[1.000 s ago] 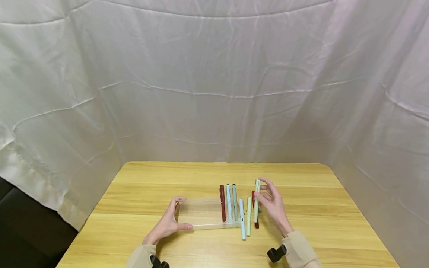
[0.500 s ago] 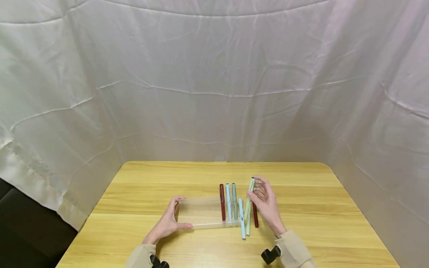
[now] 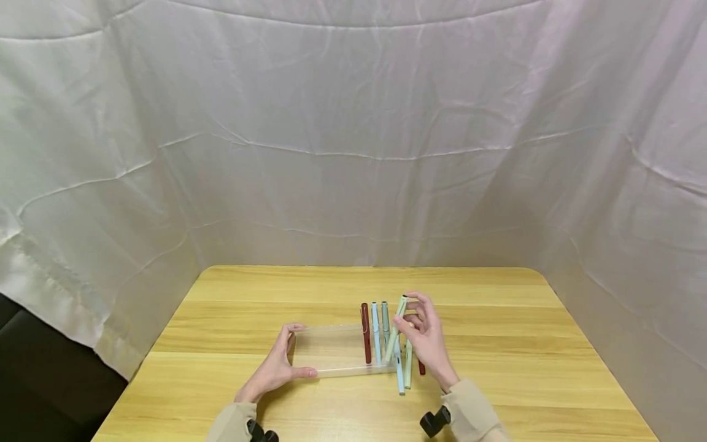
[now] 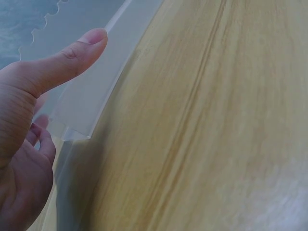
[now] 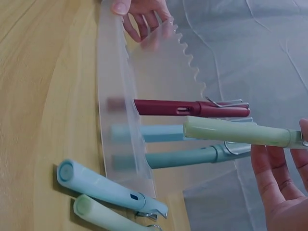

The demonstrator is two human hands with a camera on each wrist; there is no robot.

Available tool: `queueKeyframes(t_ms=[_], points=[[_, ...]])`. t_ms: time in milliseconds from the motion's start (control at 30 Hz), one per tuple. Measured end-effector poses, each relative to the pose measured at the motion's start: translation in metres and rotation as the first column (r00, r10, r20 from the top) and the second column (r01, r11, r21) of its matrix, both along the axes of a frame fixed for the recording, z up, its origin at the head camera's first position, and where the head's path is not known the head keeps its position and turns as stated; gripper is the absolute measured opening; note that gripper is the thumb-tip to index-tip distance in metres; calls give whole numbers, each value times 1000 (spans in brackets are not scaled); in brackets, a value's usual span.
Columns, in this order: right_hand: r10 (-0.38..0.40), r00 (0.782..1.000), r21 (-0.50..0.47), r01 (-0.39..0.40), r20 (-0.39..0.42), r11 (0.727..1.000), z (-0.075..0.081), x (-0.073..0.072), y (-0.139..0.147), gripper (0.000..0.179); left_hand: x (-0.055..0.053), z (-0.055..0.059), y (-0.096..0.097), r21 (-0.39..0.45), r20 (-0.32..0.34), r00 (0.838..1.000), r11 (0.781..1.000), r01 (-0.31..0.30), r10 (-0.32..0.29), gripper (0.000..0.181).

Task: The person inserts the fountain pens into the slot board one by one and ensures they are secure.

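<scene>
My left hand (image 3: 278, 362) grips the left end of a clear plastic pen rack (image 3: 331, 353), thumb on the front wall and fingers at the back. The rack has scalloped edges, plain in the right wrist view. Across its right part lie a dark red pen (image 3: 366, 337), a light blue pen (image 3: 376, 325) and a teal pen (image 5: 187, 156). My right hand (image 3: 429, 341) pinches a pale green pen (image 5: 231, 131) near its clip end. That pen is tilted and held over the rack's right end, beside the teal pen.
On the wooden table (image 3: 525, 344), just right of the rack, lie a light blue pen (image 3: 401, 380), another pale green pen (image 3: 408, 371) and a dark red pen (image 3: 422, 369), partly hidden by my right hand. A pale curtain (image 3: 353, 184) surrounds the table.
My right hand has moved left with the pale green pen, from above the loose pens to the rack's right end. The pen has tilted. My left hand and the rack have stayed put.
</scene>
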State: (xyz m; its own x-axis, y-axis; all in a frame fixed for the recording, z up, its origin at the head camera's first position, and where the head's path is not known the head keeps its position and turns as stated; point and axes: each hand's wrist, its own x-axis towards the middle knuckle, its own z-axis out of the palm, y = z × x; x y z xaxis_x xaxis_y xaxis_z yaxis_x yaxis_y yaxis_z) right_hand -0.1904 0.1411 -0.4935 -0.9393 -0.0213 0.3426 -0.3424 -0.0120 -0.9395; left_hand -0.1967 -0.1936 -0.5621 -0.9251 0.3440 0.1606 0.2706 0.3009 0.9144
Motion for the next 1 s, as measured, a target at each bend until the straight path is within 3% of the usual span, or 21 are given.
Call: queueKeyframes(t_ms=[267, 533, 1000], points=[[-23, 1000, -7, 22, -2, 1000, 2, 0, -12, 55, 0, 1, 0, -9, 65, 998, 1000, -13, 13, 101], [-62, 998, 34, 63, -26, 997, -2, -1, -22, 56, 1, 0, 0, -7, 21, 1000, 1000, -12, 12, 98], [-115, 990, 114, 124, -82, 986, -6, -2, -34, 52, 1, -1, 0, -1, 19, 1000, 1000, -7, 7, 98]])
